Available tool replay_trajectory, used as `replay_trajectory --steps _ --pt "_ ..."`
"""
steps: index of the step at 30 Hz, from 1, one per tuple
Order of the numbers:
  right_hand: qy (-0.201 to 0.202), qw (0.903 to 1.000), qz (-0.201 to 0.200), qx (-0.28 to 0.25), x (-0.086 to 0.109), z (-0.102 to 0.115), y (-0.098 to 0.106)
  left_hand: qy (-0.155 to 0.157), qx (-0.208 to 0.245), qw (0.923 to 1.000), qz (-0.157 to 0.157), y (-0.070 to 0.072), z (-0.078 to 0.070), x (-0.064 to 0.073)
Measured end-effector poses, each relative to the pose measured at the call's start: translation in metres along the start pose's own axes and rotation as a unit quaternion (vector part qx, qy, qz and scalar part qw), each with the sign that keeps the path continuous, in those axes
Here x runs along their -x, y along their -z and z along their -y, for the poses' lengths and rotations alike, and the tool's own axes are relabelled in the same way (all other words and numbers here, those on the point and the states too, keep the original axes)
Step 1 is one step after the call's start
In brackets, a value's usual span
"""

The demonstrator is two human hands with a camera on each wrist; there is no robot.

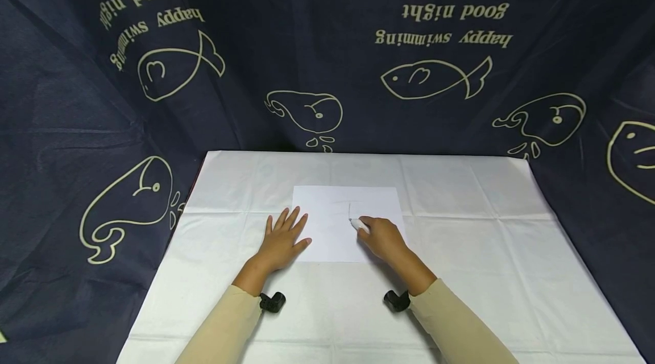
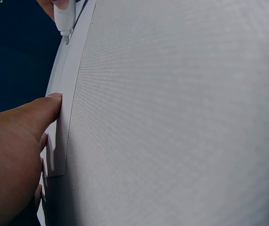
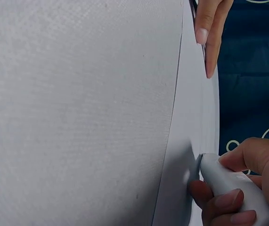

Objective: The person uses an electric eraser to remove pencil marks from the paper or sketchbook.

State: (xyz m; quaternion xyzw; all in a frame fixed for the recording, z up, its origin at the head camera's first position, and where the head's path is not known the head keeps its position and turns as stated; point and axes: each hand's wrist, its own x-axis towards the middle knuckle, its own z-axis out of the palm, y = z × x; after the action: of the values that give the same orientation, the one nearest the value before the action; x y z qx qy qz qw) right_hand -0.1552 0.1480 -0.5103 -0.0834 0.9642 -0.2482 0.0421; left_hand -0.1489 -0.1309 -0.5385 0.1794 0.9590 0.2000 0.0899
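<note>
A sheet of white paper [image 1: 327, 247] lies on the white cloth, bearing faint grey lines [image 1: 349, 209], one across and one running down from it. My right hand [image 1: 384, 237] grips a thick white pen [image 1: 360, 224], its narrow tip at the lower end of the downward line. In the right wrist view, fingers and thumb curl round the pen's smooth body [image 3: 235, 186]. My left hand [image 1: 283, 243] rests with spread fingers over the paper's left edge. Its thumb [image 2: 49, 106] touches the sheet in the left wrist view.
The white tablecloth [image 1: 460, 273] has fold creases. Behind and beside the table hangs a dark blue curtain [image 1: 245, 23] with printed fish, whales and lettering. A small black device [image 1: 273, 302] is strapped at the left wrist, and another black device [image 1: 396, 300] at the right.
</note>
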Motion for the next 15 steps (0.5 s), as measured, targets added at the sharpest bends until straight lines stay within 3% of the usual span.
replay_trajectory --steps 15 --pt "0.0 1.0 0.002 -0.003 0.0008 -0.0006 0.0014 -0.013 0.011 0.9997 -0.015 -0.001 0.0012 -0.0009"
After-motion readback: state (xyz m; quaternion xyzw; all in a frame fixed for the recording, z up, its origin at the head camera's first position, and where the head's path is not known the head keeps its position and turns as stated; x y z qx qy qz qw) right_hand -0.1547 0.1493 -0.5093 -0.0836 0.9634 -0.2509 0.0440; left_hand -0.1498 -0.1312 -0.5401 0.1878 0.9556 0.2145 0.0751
